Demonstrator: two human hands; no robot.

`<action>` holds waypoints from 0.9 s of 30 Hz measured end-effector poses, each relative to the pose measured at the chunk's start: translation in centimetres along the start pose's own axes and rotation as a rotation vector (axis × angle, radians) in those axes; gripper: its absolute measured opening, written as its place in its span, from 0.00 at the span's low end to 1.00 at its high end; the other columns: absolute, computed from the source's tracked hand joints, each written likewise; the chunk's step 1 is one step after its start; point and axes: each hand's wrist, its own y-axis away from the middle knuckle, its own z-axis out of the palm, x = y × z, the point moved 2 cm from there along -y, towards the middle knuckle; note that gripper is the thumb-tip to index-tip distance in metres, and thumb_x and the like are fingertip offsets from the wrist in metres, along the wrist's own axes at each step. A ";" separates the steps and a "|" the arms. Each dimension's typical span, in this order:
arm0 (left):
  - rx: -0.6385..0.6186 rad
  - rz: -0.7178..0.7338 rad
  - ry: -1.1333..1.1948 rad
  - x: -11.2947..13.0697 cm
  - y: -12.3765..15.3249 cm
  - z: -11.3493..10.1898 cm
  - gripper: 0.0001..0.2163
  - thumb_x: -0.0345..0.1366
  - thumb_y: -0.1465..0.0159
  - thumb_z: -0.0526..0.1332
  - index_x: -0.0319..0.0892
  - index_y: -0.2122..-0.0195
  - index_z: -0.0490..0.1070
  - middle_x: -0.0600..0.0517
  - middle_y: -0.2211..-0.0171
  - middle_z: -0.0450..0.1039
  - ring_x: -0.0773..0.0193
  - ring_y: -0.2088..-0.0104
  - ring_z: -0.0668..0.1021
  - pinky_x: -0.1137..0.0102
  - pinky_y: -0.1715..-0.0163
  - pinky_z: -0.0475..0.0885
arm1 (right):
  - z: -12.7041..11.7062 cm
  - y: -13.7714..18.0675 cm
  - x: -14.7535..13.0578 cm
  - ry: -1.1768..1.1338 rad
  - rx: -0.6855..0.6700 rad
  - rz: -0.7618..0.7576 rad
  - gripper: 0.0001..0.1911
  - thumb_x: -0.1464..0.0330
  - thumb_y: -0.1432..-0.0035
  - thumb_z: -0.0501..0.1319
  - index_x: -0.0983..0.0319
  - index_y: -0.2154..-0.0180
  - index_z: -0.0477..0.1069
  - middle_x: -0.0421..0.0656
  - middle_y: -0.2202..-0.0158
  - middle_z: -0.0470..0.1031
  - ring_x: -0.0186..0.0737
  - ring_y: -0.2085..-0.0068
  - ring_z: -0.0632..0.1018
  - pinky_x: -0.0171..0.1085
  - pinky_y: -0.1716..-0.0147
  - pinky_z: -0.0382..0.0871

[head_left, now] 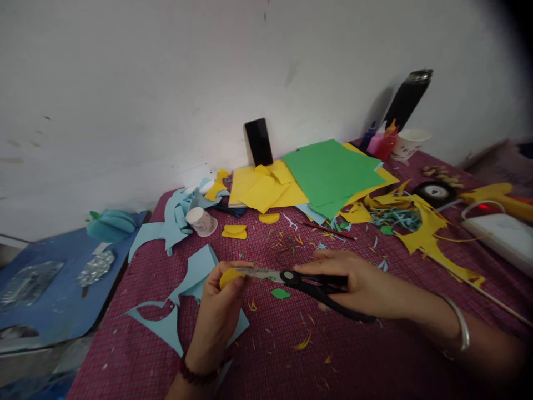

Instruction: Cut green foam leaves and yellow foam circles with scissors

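My left hand pinches a small rounded piece of yellow paper between thumb and fingers, above the table. Black-handled scissors are gripped in my right hand. Their blades reach left and meet the edge of the yellow paper; the tips are partly hidden by it and by my fingers. Below the blades a green paper leaf lies on the cloth. Beyond my hands are two folded yellow paper pieces, one curved and one squarer.
A plaid cloth covers the table, strewn with paper scraps. Light blue offcuts and a paper cup are left. Green sheets and a phone are at the back. A glue gun, wooden stick and white power strip are right.
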 end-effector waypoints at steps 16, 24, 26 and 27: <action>0.004 -0.023 0.091 -0.2 -0.2 -0.1 0.09 0.30 0.52 0.72 0.40 0.77 0.71 0.54 0.73 0.77 0.71 0.72 0.76 0.78 0.66 0.72 | 0.9 0.1 -0.3 -0.023 0.024 0.064 0.24 0.70 0.42 0.60 0.50 0.43 0.67 0.42 0.57 0.78 0.42 0.56 0.76 0.41 0.56 0.70; 0.014 -0.081 0.118 -0.5 -0.1 -0.5 0.07 0.29 0.51 0.70 0.41 0.72 0.75 0.53 0.70 0.79 0.67 0.68 0.79 0.74 0.62 0.74 | 0.4 -0.2 3.0 0.190 0.200 0.158 0.26 0.70 0.43 0.59 0.53 0.42 0.65 0.45 0.51 0.75 0.44 0.53 0.76 0.44 0.54 0.71; 0.014 -0.109 0.114 -0.5 -0.1 -0.4 0.07 0.29 0.51 0.70 0.41 0.71 0.75 0.53 0.72 0.79 0.67 0.69 0.79 0.74 0.62 0.74 | 0.5 -0.2 3.8 0.392 0.155 0.178 0.27 0.72 0.44 0.59 0.55 0.43 0.66 0.47 0.52 0.74 0.47 0.54 0.76 0.47 0.54 0.71; 0.018 -0.120 0.113 -0.5 -0.1 -0.4 0.06 0.29 0.51 0.70 0.41 0.72 0.75 0.53 0.72 0.79 0.67 0.69 0.79 0.74 0.62 0.74 | 0.7 -0.2 4.1 0.461 0.120 0.176 0.26 0.73 0.44 0.59 0.56 0.43 0.66 0.48 0.53 0.73 0.48 0.55 0.76 0.47 0.54 0.71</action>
